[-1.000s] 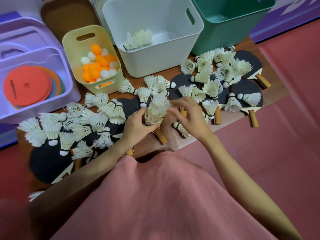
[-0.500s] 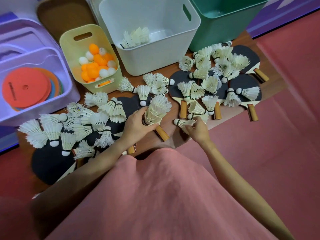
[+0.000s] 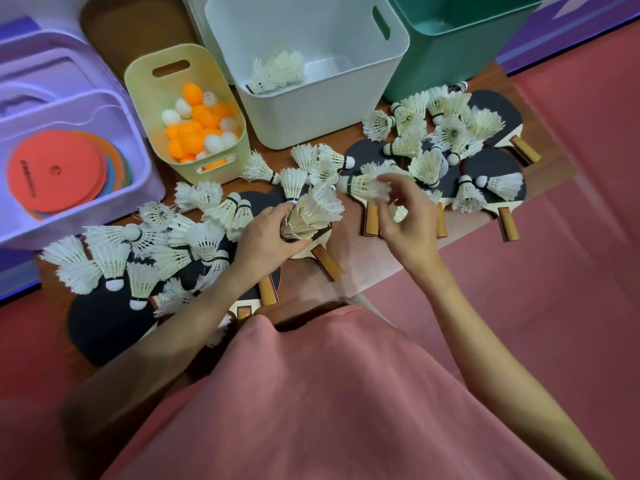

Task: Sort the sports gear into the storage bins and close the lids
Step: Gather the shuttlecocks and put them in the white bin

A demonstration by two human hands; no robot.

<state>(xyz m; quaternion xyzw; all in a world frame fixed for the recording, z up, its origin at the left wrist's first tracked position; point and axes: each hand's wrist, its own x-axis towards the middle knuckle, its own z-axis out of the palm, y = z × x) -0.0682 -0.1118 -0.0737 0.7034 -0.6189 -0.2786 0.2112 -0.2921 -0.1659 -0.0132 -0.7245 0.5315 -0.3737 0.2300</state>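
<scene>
Head view. Left hand grips a nested stack of shuttlecocks, held just above the desk near a paddle handle. Right hand pinches a single shuttlecock by its feathers, lifted clear of the pile, cork end pointing left, near the stack's open end; likely about to be nested in.

Progress, judged from the layout: early to middle. White bin holds only a small clump of shuttlecocks in one corner. Yellow bin has the orange and white balls. Purple bin has the flat coloured discs. Green bin shows nothing inside from this angle.

Left to do: many loose shuttlecocks in two spreads, left and right of the hands, lying over black paddles, none of them binned. No lid is on any bin; a brown lid-like panel lies behind the yellow bin.
</scene>
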